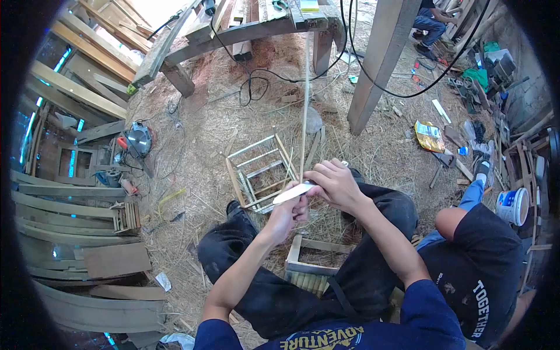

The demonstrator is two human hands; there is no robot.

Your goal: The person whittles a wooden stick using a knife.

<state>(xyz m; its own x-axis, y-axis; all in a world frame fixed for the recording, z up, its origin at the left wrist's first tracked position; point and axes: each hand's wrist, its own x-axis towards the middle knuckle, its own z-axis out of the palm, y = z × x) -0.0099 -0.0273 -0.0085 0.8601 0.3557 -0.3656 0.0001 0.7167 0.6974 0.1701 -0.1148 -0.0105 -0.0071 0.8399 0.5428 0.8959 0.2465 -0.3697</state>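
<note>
A long thin strip [305, 111] of pale wood or bamboo runs up and away from between my hands. My left hand [284, 216] is closed at the strip's lower end, beside a light, shiny blade [291, 192]. Fingers of my right hand [335, 184] are wrapped round the blade's other end, where its handle is hidden. Just beyond my hands a small wooden frame [261, 167] lies on the straw-covered floor. Between my legs is a low stool [313, 278] with a slatted side.
A co-worker in a dark shirt [478, 274] sits close on the right, near a white bucket [512, 206]. A wooden post [385, 64] and a workbench [251, 34] stand ahead. Left are a circular saw [139, 140] and stacked planks. Another person [430, 29] is at the upper right.
</note>
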